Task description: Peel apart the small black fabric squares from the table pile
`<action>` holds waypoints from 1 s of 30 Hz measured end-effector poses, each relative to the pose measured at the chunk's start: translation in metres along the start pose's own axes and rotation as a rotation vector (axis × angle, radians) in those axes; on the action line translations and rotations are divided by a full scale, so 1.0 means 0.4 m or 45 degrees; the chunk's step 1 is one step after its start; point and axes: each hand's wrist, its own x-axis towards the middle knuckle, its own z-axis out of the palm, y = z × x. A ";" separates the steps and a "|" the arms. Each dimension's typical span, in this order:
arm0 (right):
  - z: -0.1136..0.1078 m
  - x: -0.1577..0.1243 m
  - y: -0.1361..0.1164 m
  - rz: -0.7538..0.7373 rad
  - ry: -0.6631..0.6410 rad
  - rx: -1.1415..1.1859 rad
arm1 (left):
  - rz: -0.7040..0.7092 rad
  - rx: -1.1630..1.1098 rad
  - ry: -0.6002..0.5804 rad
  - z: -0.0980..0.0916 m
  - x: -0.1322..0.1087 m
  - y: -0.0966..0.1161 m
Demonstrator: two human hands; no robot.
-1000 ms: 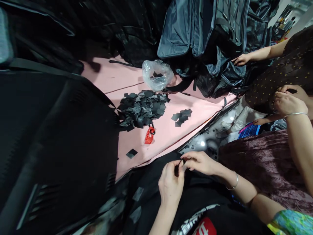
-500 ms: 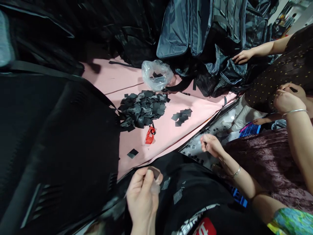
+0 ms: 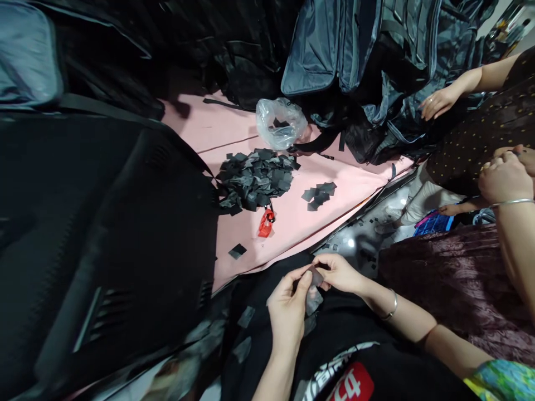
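Filling the left half of the view, a big black bag [image 3: 104,239] lies across the near end of a pink tabletop [image 3: 292,228]. Grey bags [image 3: 334,44] are stacked along the table's far edge. At the right, another person's hand [image 3: 438,101] rests on those grey bags, and a second hand with a bangle [image 3: 504,178] is held closed near the frame's edge.

On the pink surface sits a heap of black squares [image 3: 257,178], with a crumpled clear plastic bag [image 3: 280,122] just behind it holding a few dark pieces. To the right of the heap lies a smaller cluster of squares [image 3: 320,195].

Low in the middle, over dark cloth on the lap, the person's left hand [image 3: 288,312] and right hand [image 3: 340,273] meet fingertip to fingertip. Both are narrowed to a pinch on one small black piece [image 3: 314,275], which is held between them just off the near table edge.

A red clip [image 3: 264,225] lies touching the front of the heap, and a lone square [image 3: 237,251] lies near it towards the table edge.
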 end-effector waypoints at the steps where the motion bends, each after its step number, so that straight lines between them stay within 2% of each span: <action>1: -0.005 0.001 0.001 0.004 -0.071 0.072 | -0.014 -0.058 0.025 -0.002 0.005 -0.002; 3: -0.013 0.000 0.002 0.001 -0.124 0.209 | -0.026 -0.125 0.101 -0.007 0.014 -0.005; 6: -0.015 -0.006 -0.002 -0.009 -0.037 0.368 | -0.008 -0.086 0.179 -0.014 0.022 -0.012; 10: 0.002 -0.004 -0.009 -0.072 -0.006 0.267 | 0.049 0.100 0.094 -0.016 0.024 -0.029; 12: 0.009 0.004 -0.006 -0.102 0.054 0.159 | 0.021 0.083 0.069 -0.014 0.023 -0.033; 14: 0.008 0.015 0.002 -0.100 0.159 0.148 | -0.071 -0.064 0.055 -0.012 0.024 -0.031; 18: -0.024 0.029 0.017 -0.088 0.313 0.422 | -0.321 -0.491 0.115 -0.013 0.035 -0.016; 21: -0.050 0.023 0.025 -0.144 0.382 0.523 | -0.417 -0.721 0.164 -0.014 0.051 -0.008; 24: -0.045 0.008 0.035 -0.128 0.329 0.391 | -0.430 -0.837 0.188 -0.004 0.066 -0.009; 28: 0.010 0.001 0.050 -0.081 0.253 0.190 | -0.429 -0.810 0.272 0.020 0.068 -0.020; 30: 0.036 0.008 0.054 -0.053 0.285 0.090 | -0.423 -0.761 0.296 0.030 0.061 -0.025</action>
